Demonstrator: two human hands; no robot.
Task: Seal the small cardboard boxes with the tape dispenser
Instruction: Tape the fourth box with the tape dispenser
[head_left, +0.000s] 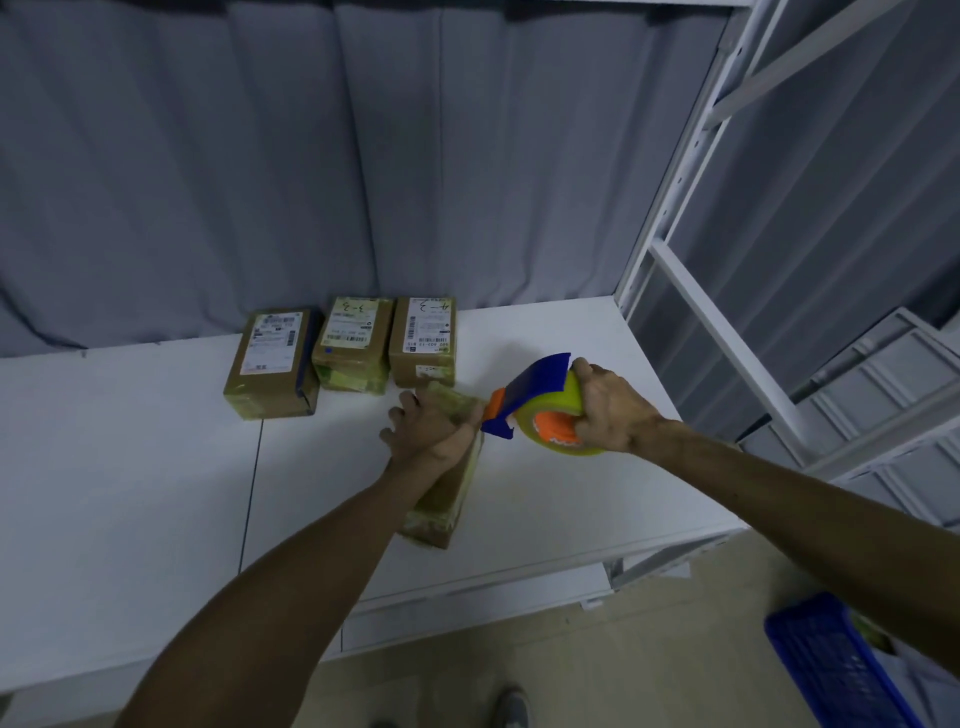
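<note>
- Head view: the box being taped lies mid-table, its long side running 6 to 12 o'clock.
- The left hand presses on its far end, fingers curled over the top and edge.
- At 3 o'clock from that hand is the dispenser, with its blue mouth right beside the thumb. The right hand is wrapped tight around the roll.
- Risk: the cutter sits so close to the left thumb that a quick pull could nick it.
- Risk: if the left hand eases off, the box may slide or twist and the tape would go on crooked or wrinkled.
- Risk: gripping the roll itself may stop it turning, so the tape could snag.
- Count: four boxes, this one plus three back boxes in a row at 11 o'clock.
- Count: one dispenser, two hands, and one blue crate at 5 o'clock on the floor.
</note>
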